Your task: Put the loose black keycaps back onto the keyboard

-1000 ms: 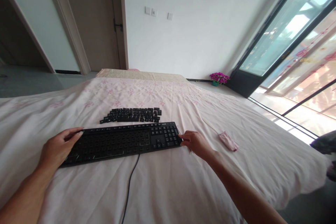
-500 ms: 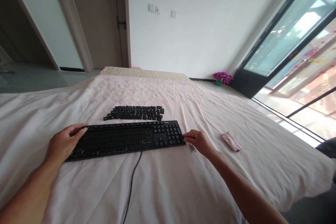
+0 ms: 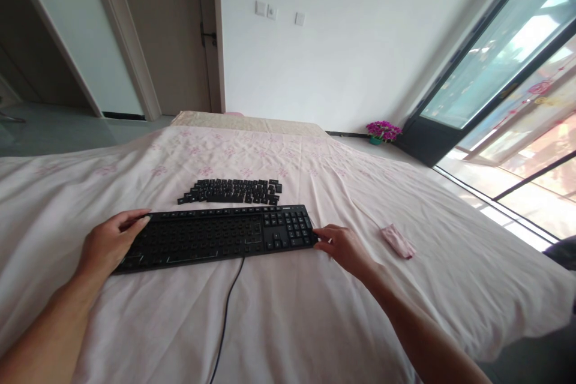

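Note:
A black keyboard with many keys removed lies across a pink flowered bedsheet. My left hand grips its left end, fingers curled over the top edge. At the right end, beside the number pad, my right hand has its fingers curled against the edge. Several loose black keycaps lie in rows on the sheet just behind the keyboard. The keyboard's black cable runs toward me over the sheet.
A small crumpled pink cloth lies on the sheet to the right of my right hand. A pot of purple flowers stands on the floor by the glass doors. A closed door is at the far left.
The keyboard has shifted slightly right and farther from me, both hands staying at its ends. The view has tilted a little.

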Available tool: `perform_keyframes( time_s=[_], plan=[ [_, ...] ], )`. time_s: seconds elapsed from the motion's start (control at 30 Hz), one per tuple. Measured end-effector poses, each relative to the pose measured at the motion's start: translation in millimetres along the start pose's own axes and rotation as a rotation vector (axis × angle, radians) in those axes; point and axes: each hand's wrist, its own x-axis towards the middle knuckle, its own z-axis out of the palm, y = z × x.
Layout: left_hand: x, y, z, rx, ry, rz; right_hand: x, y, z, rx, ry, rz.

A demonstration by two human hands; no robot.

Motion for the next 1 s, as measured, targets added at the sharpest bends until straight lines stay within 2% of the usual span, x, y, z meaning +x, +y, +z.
perform_keyframes(
  time_s=[0.2, 0.4, 0.77, 1.0],
  plan=[
    [0, 2, -0.3, -0.024, -0.005, -0.005, 4, 13, 10, 0.137, 0.045, 0.037],
    [-1, 0, -0.5, -0.023, 0.005, 0.004, 7, 12, 11, 0.153, 0.045, -0.043],
    [-2, 1, -0.9, -0.027, 0.007, 0.003, 14, -2, -4, -0.002, -0.077, -0.043],
    [1, -3, -0.5, -0.011, -0.007, 0.023, 11, -19, -6, -0.272, -0.129, -0.092]
  ],
)
